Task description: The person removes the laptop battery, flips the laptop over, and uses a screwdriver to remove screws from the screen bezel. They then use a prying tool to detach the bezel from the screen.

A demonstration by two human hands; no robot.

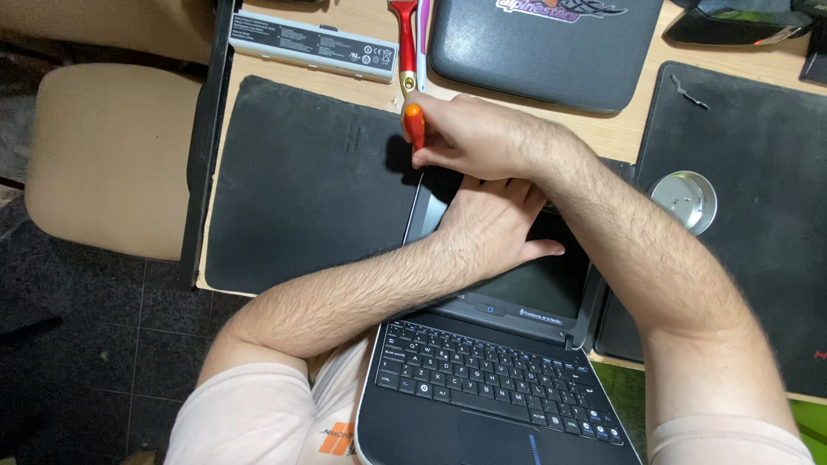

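A small open laptop (482, 379) lies across the desk's front edge, its screen (534, 284) laid back flat on the desk and its keyboard over my lap. My left hand (491, 226) presses flat on the screen. Above it, my right hand (478, 138) is crossed over and closed around a screwdriver with an orange handle (414, 125), held upright near the screen's far left corner. The screwdriver's tip is hidden by my hand.
A black mat (301, 181) lies on the left of the desk and another (758, 146) on the right, with a round metal dish (685, 200) on it. At the back are a white battery pack (312, 43), a red-handled tool (405, 39) and a closed grey laptop (543, 52). A beige chair (108, 155) stands at left.
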